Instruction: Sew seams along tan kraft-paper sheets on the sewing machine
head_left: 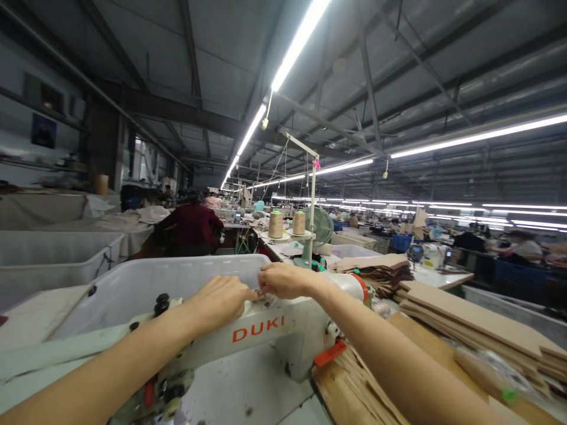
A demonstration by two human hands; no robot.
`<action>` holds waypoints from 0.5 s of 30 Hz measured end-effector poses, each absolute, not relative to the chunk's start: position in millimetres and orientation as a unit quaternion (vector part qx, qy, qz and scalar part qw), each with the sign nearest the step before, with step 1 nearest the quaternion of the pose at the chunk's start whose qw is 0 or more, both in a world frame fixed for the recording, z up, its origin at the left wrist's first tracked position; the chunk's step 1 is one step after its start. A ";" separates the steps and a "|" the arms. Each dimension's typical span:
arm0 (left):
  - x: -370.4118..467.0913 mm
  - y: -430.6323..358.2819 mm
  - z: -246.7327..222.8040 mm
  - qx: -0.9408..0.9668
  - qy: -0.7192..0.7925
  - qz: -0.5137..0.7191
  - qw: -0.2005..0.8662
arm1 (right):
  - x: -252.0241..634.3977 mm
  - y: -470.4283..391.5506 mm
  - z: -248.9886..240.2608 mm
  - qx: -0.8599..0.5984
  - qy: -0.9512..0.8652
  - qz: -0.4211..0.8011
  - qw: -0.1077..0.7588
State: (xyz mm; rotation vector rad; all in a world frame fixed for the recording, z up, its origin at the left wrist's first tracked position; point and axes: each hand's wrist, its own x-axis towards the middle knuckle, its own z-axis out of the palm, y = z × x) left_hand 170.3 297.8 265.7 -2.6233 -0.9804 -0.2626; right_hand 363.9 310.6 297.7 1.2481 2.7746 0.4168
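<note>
Sewing machine (pixel 261 327), mid-view on the worktop (pixel 248 389), and now from the left: pale bin (pixel 177 271) behind it; left hand (pixel 225 298) over the machine's top, fingers curled, index fingertip close to a small fitting (pixel 267 304); right hand (pixel 283 280) just beside, thumb and fingers drawn close, full closure or hold impossible to tell in either; thread cones (pixel 276 226) beyond; flat tan pieces (pixel 478 319) stacked far right.
</note>
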 end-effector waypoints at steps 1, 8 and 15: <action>170.0 297.4 265.7 -0.921 -0.342 -0.093 0.162 | 368.9 309.5 296.6 0.409 0.903 0.128 0.029; 169.3 297.7 265.7 -0.891 -0.395 -0.140 0.173 | 386.0 315.4 273.0 0.468 0.873 0.109 -0.086; 168.9 294.9 265.2 -0.898 -0.378 -0.142 0.174 | 382.0 310.8 264.3 0.482 0.862 0.080 -0.135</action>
